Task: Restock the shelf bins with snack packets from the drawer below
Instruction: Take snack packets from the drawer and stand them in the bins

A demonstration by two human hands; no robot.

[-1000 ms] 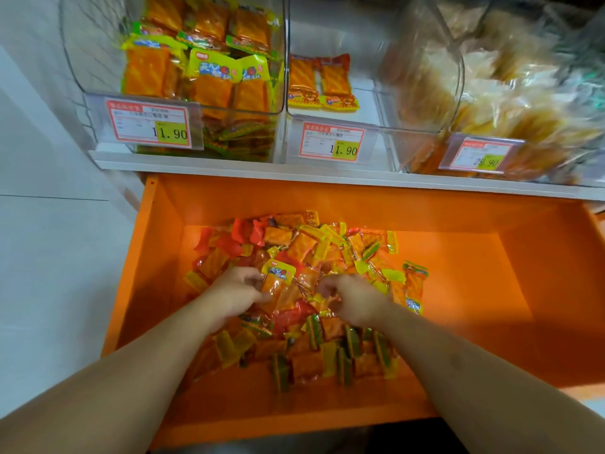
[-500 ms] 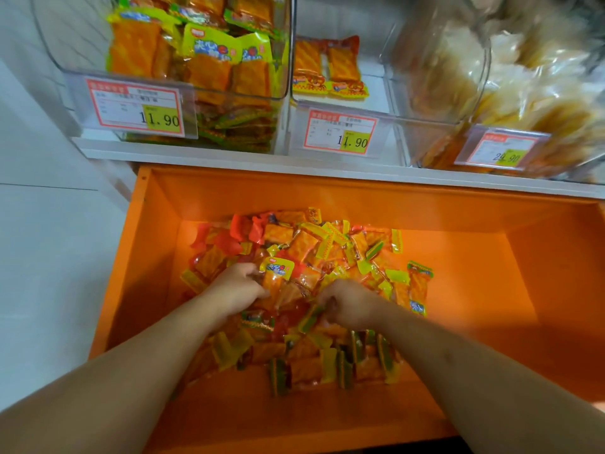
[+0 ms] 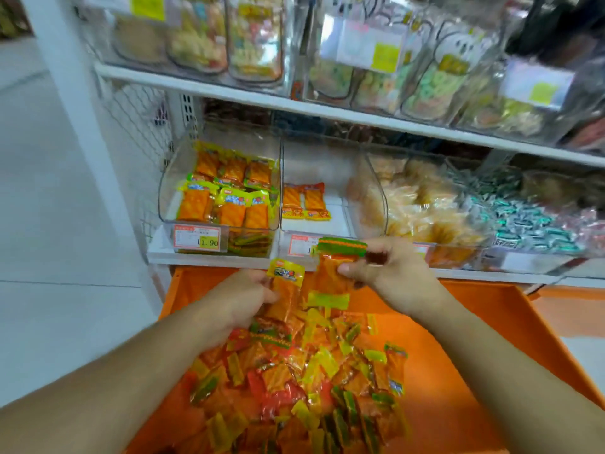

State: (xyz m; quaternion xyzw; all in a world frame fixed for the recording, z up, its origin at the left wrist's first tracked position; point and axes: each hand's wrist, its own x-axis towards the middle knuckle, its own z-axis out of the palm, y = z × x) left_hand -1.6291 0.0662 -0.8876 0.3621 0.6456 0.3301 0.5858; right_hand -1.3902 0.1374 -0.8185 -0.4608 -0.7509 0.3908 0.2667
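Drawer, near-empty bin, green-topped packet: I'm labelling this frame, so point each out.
drawer (image 3: 510,326): head view, bare orange floor at right.
near-empty bin (image 3: 316,158): head view, clear back wall.
green-topped packet (image 3: 330,273): head view, orange body.

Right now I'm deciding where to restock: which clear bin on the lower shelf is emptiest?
The middle bin: only two red-topped packets, while its neighbours are piled.
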